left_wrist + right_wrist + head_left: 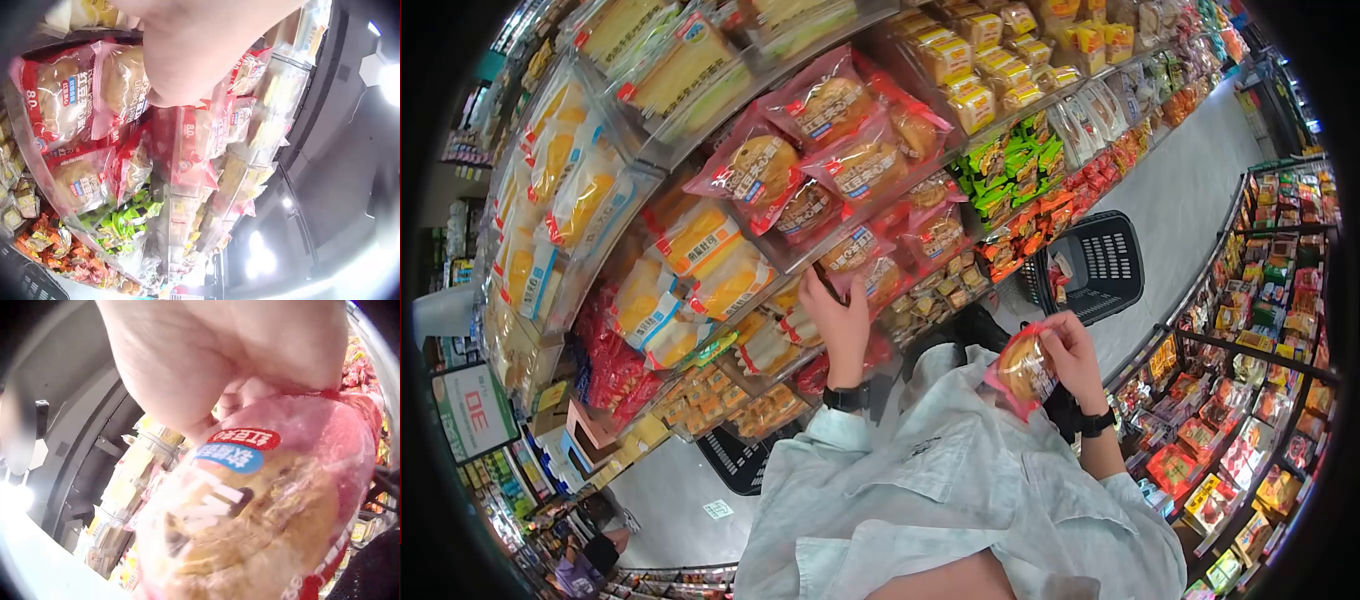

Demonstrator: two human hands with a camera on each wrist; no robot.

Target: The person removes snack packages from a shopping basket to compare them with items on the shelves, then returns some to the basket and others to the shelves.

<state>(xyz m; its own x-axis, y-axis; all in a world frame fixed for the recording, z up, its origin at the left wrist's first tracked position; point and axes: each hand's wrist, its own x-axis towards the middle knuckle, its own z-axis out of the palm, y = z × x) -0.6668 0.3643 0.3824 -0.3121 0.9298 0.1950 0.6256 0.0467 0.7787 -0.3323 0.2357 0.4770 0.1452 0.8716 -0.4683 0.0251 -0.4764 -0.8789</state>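
Note:
My right hand (1072, 355) pinches a red-edged clear packet with a round bun (1027, 372) by its top, in front of the shirt. In the right wrist view the packet (262, 506) hangs below the hand (219, 356), its print upside down. My left hand (837, 322) is at the lower shelf's front, thumb and a finger apart, just left of the red bun packets (858, 248). Nothing shows held between them. The left wrist view has this hand (194, 50) over similar packets (59, 103), with its fingertips mostly hidden.
Clear shelf bins hold more red packets (840, 110), white-and-yellow bread packets (700, 250) and green packets (1012, 170). A black basket (1115, 262) stands right of the shelf, another (735, 462) lower left. Racks of packaged goods (1200, 440) line the far right.

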